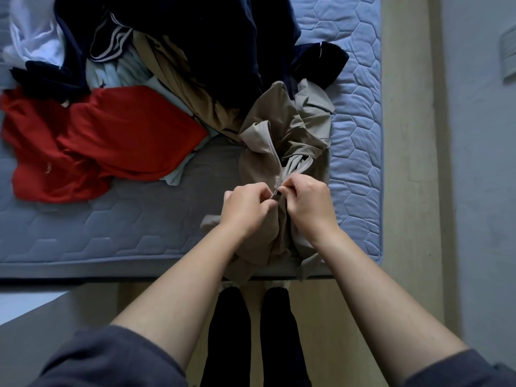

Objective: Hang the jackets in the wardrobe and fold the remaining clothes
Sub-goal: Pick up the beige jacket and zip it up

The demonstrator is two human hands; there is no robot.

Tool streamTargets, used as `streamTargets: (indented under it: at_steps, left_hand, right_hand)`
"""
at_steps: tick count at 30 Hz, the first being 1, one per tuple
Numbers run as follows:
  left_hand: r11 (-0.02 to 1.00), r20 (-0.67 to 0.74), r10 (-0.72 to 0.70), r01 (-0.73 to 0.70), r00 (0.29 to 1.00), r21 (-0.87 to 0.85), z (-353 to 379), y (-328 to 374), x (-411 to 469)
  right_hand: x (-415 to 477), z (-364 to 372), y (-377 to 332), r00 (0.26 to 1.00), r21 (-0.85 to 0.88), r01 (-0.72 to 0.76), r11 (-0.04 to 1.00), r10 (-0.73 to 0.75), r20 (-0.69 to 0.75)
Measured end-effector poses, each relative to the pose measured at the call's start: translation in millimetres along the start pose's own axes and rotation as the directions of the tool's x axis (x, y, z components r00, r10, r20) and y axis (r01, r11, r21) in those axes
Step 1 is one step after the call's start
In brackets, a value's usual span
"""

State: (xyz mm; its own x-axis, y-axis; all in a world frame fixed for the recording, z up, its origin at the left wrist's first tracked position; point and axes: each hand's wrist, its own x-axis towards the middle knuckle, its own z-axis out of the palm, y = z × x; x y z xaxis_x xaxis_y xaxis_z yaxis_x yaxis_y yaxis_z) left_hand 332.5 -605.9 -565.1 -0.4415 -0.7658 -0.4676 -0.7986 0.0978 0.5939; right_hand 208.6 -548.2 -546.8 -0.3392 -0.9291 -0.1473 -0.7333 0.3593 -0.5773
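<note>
Both hands, left hand (245,208) and right hand (308,206), pinch jacket zipper (277,194).

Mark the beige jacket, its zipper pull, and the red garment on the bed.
beige jacket (257,160), head view, front panel beside the zip.
zipper pull (277,195), head view, dark slider body.
red garment (125,135), head view, middle of its fabric.

The mattress (360,152), in a blue cover quilted in hexagons, sits on a pale wooden floor (405,205) and carries a heap of clothes. A red garment (117,141) sprawls to the left, with a white one (33,37) crumpled at the far left. Navy pieces (209,37) pile at the back. A khaki jacket (296,129) lies at the near edge, its hem hanging over.
</note>
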Motion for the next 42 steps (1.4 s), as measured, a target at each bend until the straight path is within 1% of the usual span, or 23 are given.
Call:
streamTargets:
  at_steps: [2, 4, 6, 8, 11, 14, 16, 19, 23, 26, 28, 30, 31, 32, 33, 34, 35, 37, 38, 39, 40, 41, 42]
  left_hand:
    - [0.995, 0.012, 0.031, -0.032, 0.999, 0.095, 2, -4, -1]
    - [0.977, 0.069, 0.018, -0.032, 0.997, 0.209, 7, -22, -12]
    - [0.947, 0.136, -0.062, 0.015, 0.989, 0.321, 10, -48, -28]
    - [0.925, 0.165, -0.154, 0.083, 0.974, 0.37, 11, -67, -39]
    - [0.939, 0.175, -0.153, 0.088, 0.973, 0.332, 10, -63, -30]
    - [0.991, 0.111, -0.07, 0.056, 0.991, 0.125, 11, -29, -9]
    - [0.998, 0.047, -0.014, 0.011, 0.999, 0.057, 12, -6, 4]
    - [0.988, 0.034, 0.016, -0.021, 0.999, 0.156, 13, -4, 8]
    - [0.948, 0.101, -0.06, 0.024, 0.993, 0.318, 15, -43, -12]
    - [0.93, 0.272, -0.185, 0.08, 0.944, 0.358, 15, -50, -15]
    - [0.951, 0.382, -0.245, 0.144, 0.891, 0.274, 7, -38, -1]
    - [0.961, 0.293, -0.264, 0.275, 0.919, 0.003, -7, -19, 25]
    - [0.931, 0.224, -0.283, 0.323, 0.933, -0.168, -12, -7, 41]
    - [0.897, 0.178, -0.291, 0.333, 0.94, -0.292, -14, 6, 58]
    - [0.881, 0.17, -0.28, 0.324, 0.945, -0.346, -15, 21, 74]
    - [0.889, 0.194, -0.254, 0.307, 0.948, -0.339, -15, 36, 87]
    - [0.916, 0.241, -0.239, 0.301, 0.941, -0.267, -10, 50, 98]
    - [0.96, 0.295, -0.278, 0.272, 0.914, 0.063, 3, 69, 111]
    - [0.945, 0.286, -0.302, 0.244, 0.91, 0.219, 13, 70, 114]
    - [0.919, 0.254, -0.333, 0.252, 0.908, 0.304, 22, 69, 115]
    - [0.906, 0.224, -0.383, 0.317, 0.896, 0.279, 27, 65, 116]
    - [0.897, 0.245, -0.441, 0.415, 0.863, 0.154, 31, 60, 117]
    - [0.858, 0.309, -0.474, 0.511, 0.825, -0.046, 30, 55, 116]
  right_hand:
    - [2, -3, 4, 1.0, -0.018, -0.004, 1.0, 0.004, 0.003]
    - [9, -11, 10, 0.999, -0.032, -0.035, 0.999, 0.034, -0.035]
    - [19, -21, 16, 0.995, -0.037, -0.053, 0.998, 0.05, -0.082]
    - [26, -27, 19, 0.995, -0.051, -0.034, 0.998, 0.029, -0.091]
    - [32, -30, 15, 0.993, -0.035, -0.01, 0.999, 0.006, -0.121]
    - [36, -33, 11, 0.988, -0.003, -0.006, 1.0, 0.005, -0.154]
    - [36, -32, 9, 0.991, -0.007, 0.002, 1.0, -0.003, -0.135]
    - [34, -33, 15, 0.995, -0.026, -0.01, 1.0, 0.008, -0.104]
    - [21, -31, 27, 0.997, -0.042, -0.05, 0.998, 0.047, -0.065]
    - [7, -22, 24, 0.997, -0.006, -0.053, 0.999, 0.053, -0.052]
    - [0, -19, 23, 0.999, 0.027, -0.027, 0.999, 0.028, -0.046]
    - [-7, -18, 25, 1.0, 0.045, 0.008, 0.999, -0.007, -0.027]
    - [-9, -18, 26, 0.999, 0.05, 0.027, 0.998, -0.026, -0.018]
    - [-12, -17, 27, 0.999, 0.056, 0.047, 0.997, -0.046, -0.012]
    - [-14, -16, 28, 0.998, 0.062, 0.066, 0.996, -0.066, -0.01]
    - [-15, -14, 28, 0.996, 0.067, 0.085, 0.994, -0.084, -0.017]
    - [-16, -12, 28, 0.994, 0.07, 0.103, 0.992, -0.101, -0.031]
    - [-19, -5, 29, 0.99, 0.065, 0.135, 0.989, -0.131, -0.061]
    - [-21, -2, 31, 0.989, 0.066, 0.141, 0.988, -0.137, -0.063]
    - [-24, 1, 34, 0.989, 0.071, 0.139, 0.988, -0.134, -0.061]
    - [-27, 3, 39, 0.99, 0.073, 0.131, 0.989, -0.127, -0.063]
    - [-31, 4, 45, 0.991, 0.076, 0.118, 0.99, -0.112, -0.069]
    - [-34, 4, 52, 0.994, 0.089, 0.089, 0.992, -0.082, -0.078]
